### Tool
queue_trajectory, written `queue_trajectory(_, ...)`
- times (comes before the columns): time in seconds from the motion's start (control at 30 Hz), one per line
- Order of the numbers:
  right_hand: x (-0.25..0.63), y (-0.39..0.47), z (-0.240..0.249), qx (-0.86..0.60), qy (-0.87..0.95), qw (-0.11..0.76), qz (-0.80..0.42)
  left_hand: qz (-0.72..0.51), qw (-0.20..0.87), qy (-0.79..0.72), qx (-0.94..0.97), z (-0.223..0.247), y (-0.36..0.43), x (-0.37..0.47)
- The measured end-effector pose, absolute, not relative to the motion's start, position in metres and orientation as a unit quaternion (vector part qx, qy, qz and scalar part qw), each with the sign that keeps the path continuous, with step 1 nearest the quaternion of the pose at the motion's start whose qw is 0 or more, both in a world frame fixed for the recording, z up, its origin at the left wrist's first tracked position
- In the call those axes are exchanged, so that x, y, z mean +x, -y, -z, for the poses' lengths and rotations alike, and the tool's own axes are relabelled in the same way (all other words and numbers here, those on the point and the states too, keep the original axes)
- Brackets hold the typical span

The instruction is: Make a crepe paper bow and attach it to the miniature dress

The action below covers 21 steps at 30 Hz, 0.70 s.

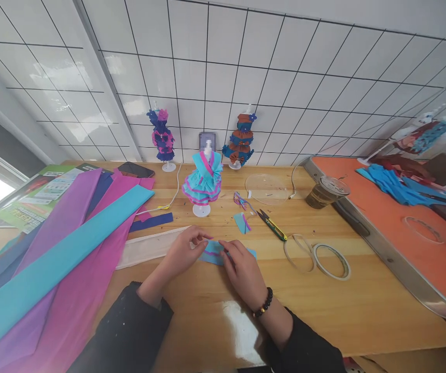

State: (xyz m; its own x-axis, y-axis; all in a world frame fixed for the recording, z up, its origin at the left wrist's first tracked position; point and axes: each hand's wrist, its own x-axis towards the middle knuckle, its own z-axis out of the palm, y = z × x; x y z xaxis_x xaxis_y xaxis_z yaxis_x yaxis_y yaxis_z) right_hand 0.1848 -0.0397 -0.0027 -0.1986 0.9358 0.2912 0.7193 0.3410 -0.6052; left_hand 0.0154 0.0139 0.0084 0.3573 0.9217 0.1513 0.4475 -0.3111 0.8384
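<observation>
We have a small blue strip (213,246) on the tabletop (363,321), lying between our hands and in front of the dress (203,178). A purple band (210,254) already runs along the strip, so we judge that much of the trimming done; whether it is fixed along its whole length we cannot tell, since the right hand (243,264) covers part of it. The left hand (184,251) is at the strip's other end, its thumb and forefinger bent with a narrow gap between them. The right hand's fingers are bent down over the strip. For neither hand can we tell whether the fingers pinch the strip or only rest against it.

The blue dress stands upright with pink trim on its front and hem, and looks well advanced to us. The strip is separate from it, flat and not yet gathered or attached to anything. A trimmed scrap (241,223) lies beyond the right hand, near the snips (272,224), so some cutting seems done. Tape (332,261) lies to the right, and plenty of uncut-looking paper (67,264) lies on the left.
</observation>
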Motion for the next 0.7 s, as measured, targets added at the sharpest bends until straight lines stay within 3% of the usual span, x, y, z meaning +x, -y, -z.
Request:
queue_trajectory(0.13,0.185,0.038,0.000,-0.539,0.723,0.388,-0.191,-0.313,0.374,-0.413,0.769,-0.013,-0.007,0.021)
queue_trajectory(0.4,0.183,0.038,-0.005,-0.538,0.721,0.389,-0.200,-0.298,0.382,-0.406,0.775,-0.010,-0.005,0.023)
queue_trajectory(0.7,0.206,0.027,-0.001,-0.590,0.636,0.433,-0.244,-0.326,0.369,-0.517,0.701,-0.001,-0.015,0.018)
